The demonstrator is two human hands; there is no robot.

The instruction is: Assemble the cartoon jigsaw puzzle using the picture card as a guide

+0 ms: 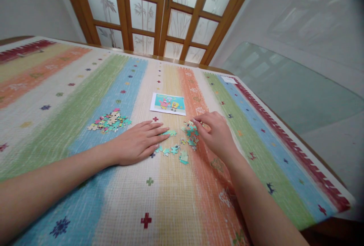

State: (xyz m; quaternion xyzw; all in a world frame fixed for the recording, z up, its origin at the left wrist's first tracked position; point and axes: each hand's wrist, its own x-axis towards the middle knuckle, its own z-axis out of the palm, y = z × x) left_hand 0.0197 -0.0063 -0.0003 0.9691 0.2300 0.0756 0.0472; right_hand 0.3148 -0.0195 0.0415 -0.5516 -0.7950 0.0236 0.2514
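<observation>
My left hand [140, 140] lies flat on the striped tablecloth, fingers stretched out. Its fingertips reach the left side of some loosely arranged jigsaw puzzle pieces [174, 150], mostly turquoise, and partly cover them. Across from it, my right hand [214, 130] has thumb and index finger pinched together over a cluster of joined puzzle pieces [192, 136]. A puzzle piece sits at those fingertips, mostly hidden by them. Just beyond both hands lies a small reference picture [169, 104] with cartoon figures on a turquoise ground.
To the left, a heap of loose puzzle pieces [110, 121] lies on the blue and white stripes. The striped tablecloth [131, 208] covers the table. A white slip [228, 80] lies near the far right edge. Behind stand wooden glazed doors [162, 14].
</observation>
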